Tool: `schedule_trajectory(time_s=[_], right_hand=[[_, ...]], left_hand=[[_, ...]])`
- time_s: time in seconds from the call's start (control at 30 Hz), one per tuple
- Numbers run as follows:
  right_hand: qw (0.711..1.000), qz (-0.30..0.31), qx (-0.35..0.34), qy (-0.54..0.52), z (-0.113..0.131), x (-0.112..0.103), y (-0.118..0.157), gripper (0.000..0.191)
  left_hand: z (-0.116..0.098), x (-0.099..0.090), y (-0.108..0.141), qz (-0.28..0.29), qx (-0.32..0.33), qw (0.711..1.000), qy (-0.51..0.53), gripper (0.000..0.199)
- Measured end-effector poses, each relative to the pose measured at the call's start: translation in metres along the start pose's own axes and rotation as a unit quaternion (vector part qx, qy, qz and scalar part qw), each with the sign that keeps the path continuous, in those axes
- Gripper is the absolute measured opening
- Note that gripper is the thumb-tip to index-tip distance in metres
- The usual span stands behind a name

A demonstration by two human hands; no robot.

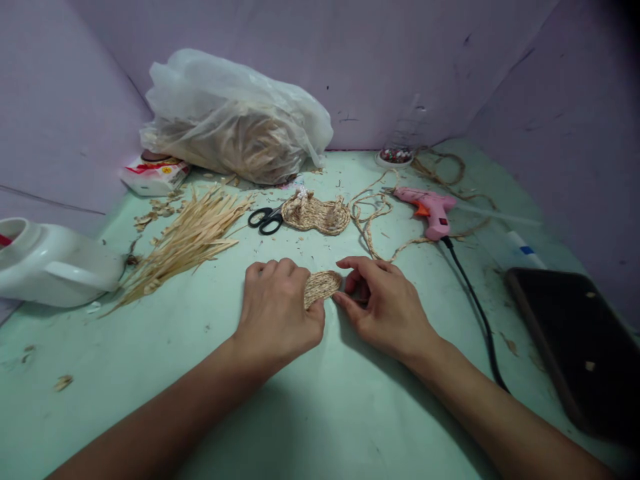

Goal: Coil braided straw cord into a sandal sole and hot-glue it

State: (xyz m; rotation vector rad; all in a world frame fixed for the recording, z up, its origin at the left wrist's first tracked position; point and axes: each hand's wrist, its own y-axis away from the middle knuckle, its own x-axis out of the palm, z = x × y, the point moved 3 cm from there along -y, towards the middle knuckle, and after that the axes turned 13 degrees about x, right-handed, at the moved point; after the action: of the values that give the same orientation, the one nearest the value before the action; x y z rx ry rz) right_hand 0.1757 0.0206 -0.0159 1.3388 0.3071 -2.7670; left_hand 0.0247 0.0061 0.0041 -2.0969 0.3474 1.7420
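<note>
A small woven straw piece is gripped at its left part by my left hand, whose fingers wrap over it and hide that end. At its right end my right hand has thumb and forefinger parted, with their tips at the piece's edge; the other fingers are curled. Beyond my hands lies a larger woven straw piece, with black-handled scissors against its left side. A braided straw cord lies in loops to the right of that piece.
A pink glue gun with a black cable lies at right, near a dark phone. Loose straw strips and a white jug are at left. A plastic bag and a bead dish stand at the back.
</note>
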Motion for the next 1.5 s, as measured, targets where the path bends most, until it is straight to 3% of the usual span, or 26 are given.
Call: schedule_trajectory(time_s=[0.4,0.93,1.27,1.5], right_hand=[[0.999,0.018,-0.027,-0.022,-0.008,-0.007,-0.004,0.037],[0.999,0.000,0.014,-0.029,-0.010,-0.004,-0.009,0.039],[0.997,0.011,-0.075,0.026,-0.006,-0.005,-0.013,0.036],[0.989,-0.053,-0.100,0.096,-0.005,-0.007,-0.015,0.028]], left_hand=[[0.004,-0.001,-0.001,0.011,0.013,1.000,0.010,0.024],[0.006,0.001,-0.001,0.017,0.018,0.999,0.032,0.025],[0.006,0.001,-0.002,0.016,0.022,0.999,0.034,0.023],[0.006,0.001,0.000,0.014,0.024,0.999,0.029,0.022]])
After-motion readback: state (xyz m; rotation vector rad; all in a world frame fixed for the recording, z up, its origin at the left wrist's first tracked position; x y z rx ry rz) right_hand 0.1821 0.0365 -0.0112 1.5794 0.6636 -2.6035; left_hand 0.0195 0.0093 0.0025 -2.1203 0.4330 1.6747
